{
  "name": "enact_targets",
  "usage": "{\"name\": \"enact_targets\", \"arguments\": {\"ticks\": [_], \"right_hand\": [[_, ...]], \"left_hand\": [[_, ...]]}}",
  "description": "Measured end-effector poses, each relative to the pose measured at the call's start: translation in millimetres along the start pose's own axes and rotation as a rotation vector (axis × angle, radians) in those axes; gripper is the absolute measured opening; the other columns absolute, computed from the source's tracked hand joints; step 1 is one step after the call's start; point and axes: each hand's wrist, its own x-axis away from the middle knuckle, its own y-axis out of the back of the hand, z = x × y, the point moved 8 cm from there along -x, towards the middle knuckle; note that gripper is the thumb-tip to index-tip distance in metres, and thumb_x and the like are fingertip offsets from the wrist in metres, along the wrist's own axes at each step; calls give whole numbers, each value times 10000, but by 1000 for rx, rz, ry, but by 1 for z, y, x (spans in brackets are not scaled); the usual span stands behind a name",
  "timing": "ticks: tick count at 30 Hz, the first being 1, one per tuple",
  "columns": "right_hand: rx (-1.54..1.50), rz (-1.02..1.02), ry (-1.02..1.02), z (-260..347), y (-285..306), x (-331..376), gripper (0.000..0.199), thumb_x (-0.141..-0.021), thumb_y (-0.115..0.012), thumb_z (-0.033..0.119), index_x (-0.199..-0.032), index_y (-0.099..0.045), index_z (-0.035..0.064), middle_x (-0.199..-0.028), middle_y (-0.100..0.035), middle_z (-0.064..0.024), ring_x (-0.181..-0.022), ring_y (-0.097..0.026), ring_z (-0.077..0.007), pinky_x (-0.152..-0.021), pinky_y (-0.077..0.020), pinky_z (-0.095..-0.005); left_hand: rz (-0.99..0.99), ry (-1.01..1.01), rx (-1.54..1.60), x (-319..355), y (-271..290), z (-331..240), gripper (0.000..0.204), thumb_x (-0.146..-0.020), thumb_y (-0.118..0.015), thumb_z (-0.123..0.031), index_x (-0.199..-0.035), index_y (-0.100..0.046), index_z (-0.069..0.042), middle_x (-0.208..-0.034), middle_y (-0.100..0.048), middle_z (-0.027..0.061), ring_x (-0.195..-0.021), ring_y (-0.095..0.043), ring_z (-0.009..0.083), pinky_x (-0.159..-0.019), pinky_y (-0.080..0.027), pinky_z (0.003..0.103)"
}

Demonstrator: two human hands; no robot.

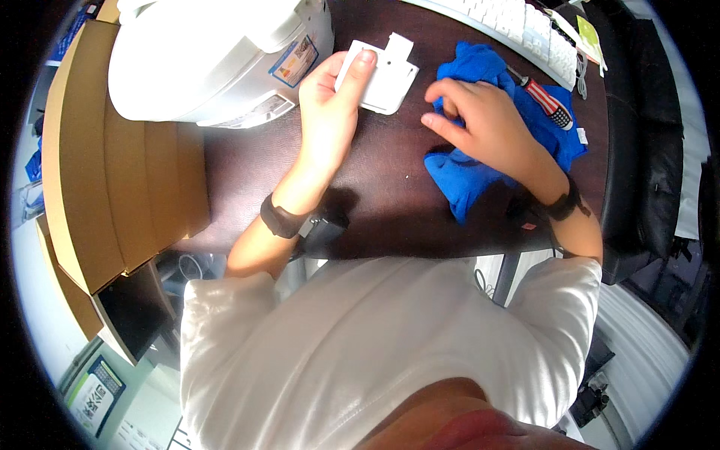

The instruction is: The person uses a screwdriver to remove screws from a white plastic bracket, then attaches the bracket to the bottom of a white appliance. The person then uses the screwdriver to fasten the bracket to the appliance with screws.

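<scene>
My left hand (327, 105) grips a flat white plastic part (387, 84) by its left side, thumb on top. The part has rounded corners, a small square tab at its far edge and a few small holes. To its right, my right hand (484, 120) hovers over or rests on a crumpled blue cloth (457, 184); which of the two I cannot tell. Its thumb and index finger are apart with nothing between them, and the other fingers are curled and partly hidden. A screwdriver (546, 103) with a stars-and-stripes handle lies on the cloth beside that hand.
A large white rounded appliance (187, 64) with labels stands at the far left of the dark brown table (390, 187). Cardboard boxes (112, 165) rise along the left edge. A white keyboard (502, 26) lies at the far right, near a black padded seat (641, 135).
</scene>
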Motion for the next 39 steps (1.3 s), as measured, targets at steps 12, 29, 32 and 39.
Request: {"name": "enact_targets", "arguments": {"ticks": [12,29,32,39], "right_hand": [[-733,-210,-105,-12,-6,-39,216,-844,-647,167,-929,-564,-14,-764,-627,-77,-695,-583,-97,-605,-465,-251],[-522,-433,580,38,46,-93,272,-817,-651,138,-1069,-591,56,-883,-628,-100,-787,-623,-179,-706,-497,-284],[-503,-511,639,35,45,-101,263,-812,-651,127,-1062,-597,63,-883,-631,-107,-815,-634,-200,-701,-502,-296],[-599,-432,568,33,36,-112,304,-852,-609,121,-1127,-488,73,-910,-656,-131,-851,-653,-265,-724,-517,-340]], "left_hand": [[-11,-208,-89,16,-10,-32,254,-942,-519,-231,-949,-600,9,-806,-611,0,-728,-540,48,-662,-450,212],[-439,-701,-1031,65,6,-138,143,-770,-712,-72,-877,-655,4,-715,-655,64,-567,-574,96,-519,-441,214],[-473,-757,-1218,71,4,-158,154,-722,-757,-89,-830,-661,-34,-706,-631,23,-560,-493,110,-533,-383,239],[-325,-1003,-1685,52,-27,-187,607,-631,-799,-352,-1123,-568,-81,-1191,-511,128,-1173,-397,335,-959,-323,442]]}}
